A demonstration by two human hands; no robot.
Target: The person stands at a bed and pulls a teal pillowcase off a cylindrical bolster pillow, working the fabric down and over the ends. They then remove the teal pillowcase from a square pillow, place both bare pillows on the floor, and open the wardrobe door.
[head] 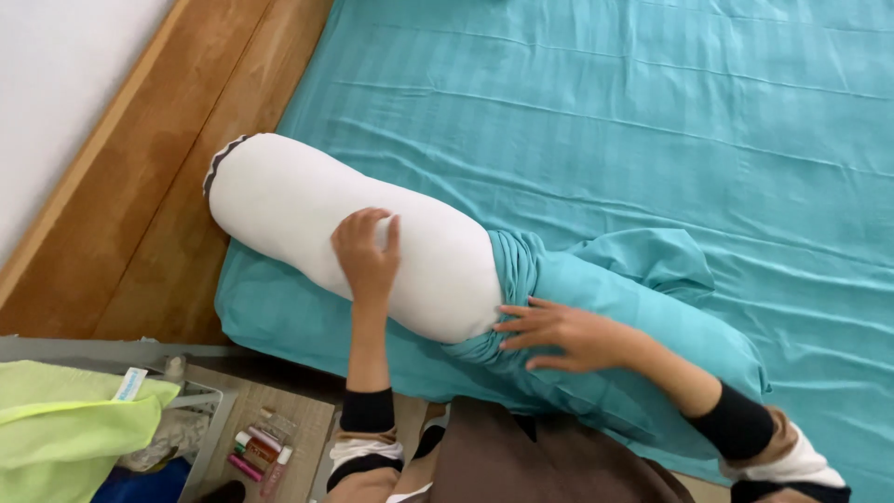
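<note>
Left hand [366, 250] is flat on top of the white bolster [307, 219], fingers spread and curled lightly over its curve, palm pressing down, nothing pinched. Right hand [559, 333] is open too, fingers fanned out over the bunched mouth of the teal cover [643, 307], right where it meets the bolster's covered end; the fingertips rest on the gathered folds, and I can't tell whether any cloth is actually gripped. The bolster lies slantwise on the bed, its bare end with a dark-trimmed edge poking out beyond the left hand, toward the bed's corner. About half of it is bare; the rest runs under the right hand inside the cover, which trails slack past the right wrist. Beneath both hands, the teal sheet [652, 112] stretches smooth across the bed. Beyond the bolster's bare end, a wooden headboard [177, 158]. Below the left forearm, small bottles and tubes [261, 452] sit on a low shelf, with a lime-green cloth [65, 428] beside them.
</note>
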